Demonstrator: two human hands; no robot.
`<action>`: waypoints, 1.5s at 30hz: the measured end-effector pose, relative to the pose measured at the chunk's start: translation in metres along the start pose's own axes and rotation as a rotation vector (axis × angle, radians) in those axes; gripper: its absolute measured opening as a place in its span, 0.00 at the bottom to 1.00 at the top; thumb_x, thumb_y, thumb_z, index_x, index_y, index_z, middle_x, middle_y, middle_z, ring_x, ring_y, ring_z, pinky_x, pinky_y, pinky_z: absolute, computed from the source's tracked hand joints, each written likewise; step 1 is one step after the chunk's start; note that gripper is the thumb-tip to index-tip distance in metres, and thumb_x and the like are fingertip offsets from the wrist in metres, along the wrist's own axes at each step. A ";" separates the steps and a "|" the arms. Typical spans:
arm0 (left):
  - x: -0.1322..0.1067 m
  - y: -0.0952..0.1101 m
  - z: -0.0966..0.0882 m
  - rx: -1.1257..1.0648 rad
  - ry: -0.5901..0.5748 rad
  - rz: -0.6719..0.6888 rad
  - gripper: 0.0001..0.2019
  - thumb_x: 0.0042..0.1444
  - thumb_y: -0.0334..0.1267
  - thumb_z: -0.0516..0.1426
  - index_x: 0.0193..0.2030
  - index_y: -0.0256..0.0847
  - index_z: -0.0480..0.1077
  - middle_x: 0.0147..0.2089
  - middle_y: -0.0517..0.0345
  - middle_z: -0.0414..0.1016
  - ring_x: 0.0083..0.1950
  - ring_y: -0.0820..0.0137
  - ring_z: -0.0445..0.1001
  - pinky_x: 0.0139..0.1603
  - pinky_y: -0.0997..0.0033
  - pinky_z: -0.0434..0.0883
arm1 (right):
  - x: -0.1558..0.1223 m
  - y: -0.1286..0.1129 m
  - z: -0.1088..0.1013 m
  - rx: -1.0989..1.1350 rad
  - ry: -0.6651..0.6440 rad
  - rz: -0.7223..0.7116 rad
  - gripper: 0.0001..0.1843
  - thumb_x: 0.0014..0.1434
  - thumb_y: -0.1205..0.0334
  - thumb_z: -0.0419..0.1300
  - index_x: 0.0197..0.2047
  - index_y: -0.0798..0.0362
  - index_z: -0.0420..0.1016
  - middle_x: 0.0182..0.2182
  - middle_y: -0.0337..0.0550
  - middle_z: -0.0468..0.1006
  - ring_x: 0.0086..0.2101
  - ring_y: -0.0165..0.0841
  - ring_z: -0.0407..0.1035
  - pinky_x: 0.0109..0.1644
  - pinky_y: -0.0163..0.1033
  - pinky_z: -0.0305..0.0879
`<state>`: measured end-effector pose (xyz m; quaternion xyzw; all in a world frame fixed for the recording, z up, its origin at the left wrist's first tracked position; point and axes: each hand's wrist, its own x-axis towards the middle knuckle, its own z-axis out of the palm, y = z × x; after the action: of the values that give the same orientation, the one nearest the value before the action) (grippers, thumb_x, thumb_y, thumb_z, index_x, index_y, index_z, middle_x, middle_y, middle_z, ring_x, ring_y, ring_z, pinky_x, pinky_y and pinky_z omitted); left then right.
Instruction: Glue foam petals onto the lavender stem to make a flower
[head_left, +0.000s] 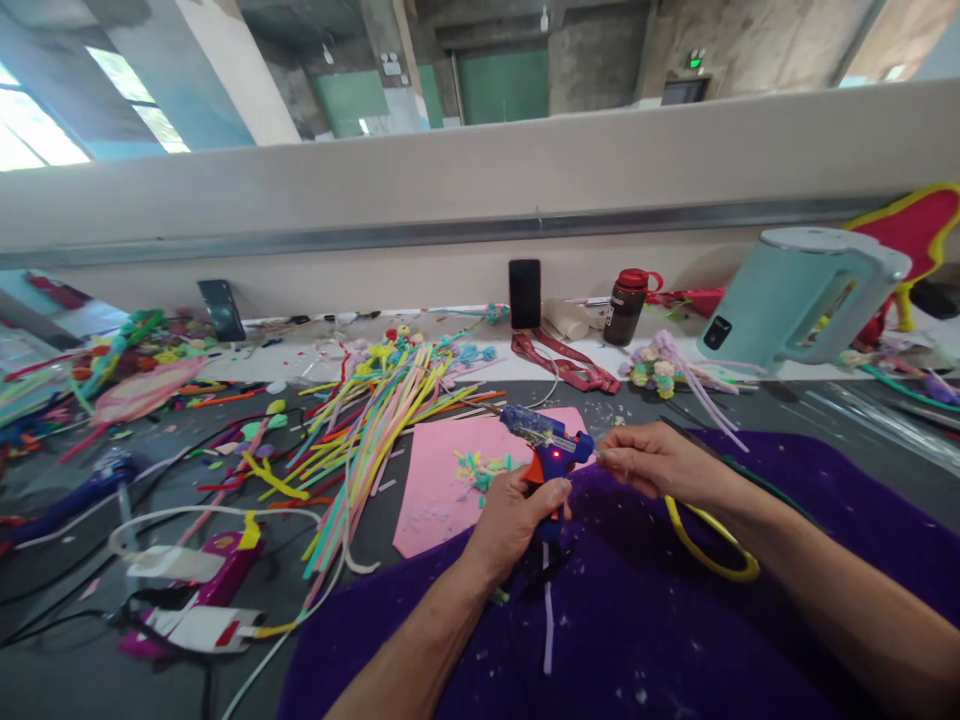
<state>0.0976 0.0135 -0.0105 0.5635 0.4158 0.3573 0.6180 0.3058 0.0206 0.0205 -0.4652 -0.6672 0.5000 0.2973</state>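
My left hand (517,525) is wrapped round the grip of a blue glue gun (553,440) with an orange trigger and a lit red light. Its nozzle points to the upper left, over a pink sheet (427,480). Behind the gun, my right hand (649,460) pinches the pale end of what looks like a glue stick at the rear opening; most of it is hidden. Short cut pieces of pipe cleaner (480,470) lie on the pink sheet. Below my right wrist hangs a thick yellow loop (739,572), over purple cloth (637,620).
Long pipe cleaners (375,420) are heaped left of the pink sheet. A power strip (217,580) with cables lies front left. At the back stand a phone (525,293), a dark bottle (625,308) and a pale green kettle (787,300). Fluffy flowers (652,370) lie before the kettle.
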 end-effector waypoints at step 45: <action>-0.008 0.014 0.000 0.129 -0.089 0.223 0.11 0.55 0.39 0.55 0.43 0.37 0.70 0.38 0.56 0.76 0.39 0.69 0.72 0.44 0.69 0.66 | -0.005 0.010 0.060 0.472 0.009 -0.035 0.23 0.53 0.47 0.59 0.47 0.55 0.68 0.41 0.45 0.71 0.39 0.34 0.65 0.43 0.40 0.61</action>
<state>0.0951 0.0079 0.0039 0.6600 0.3446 0.3711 0.5548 0.2588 -0.0067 -0.0083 -0.3733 -0.5387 0.6347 0.4093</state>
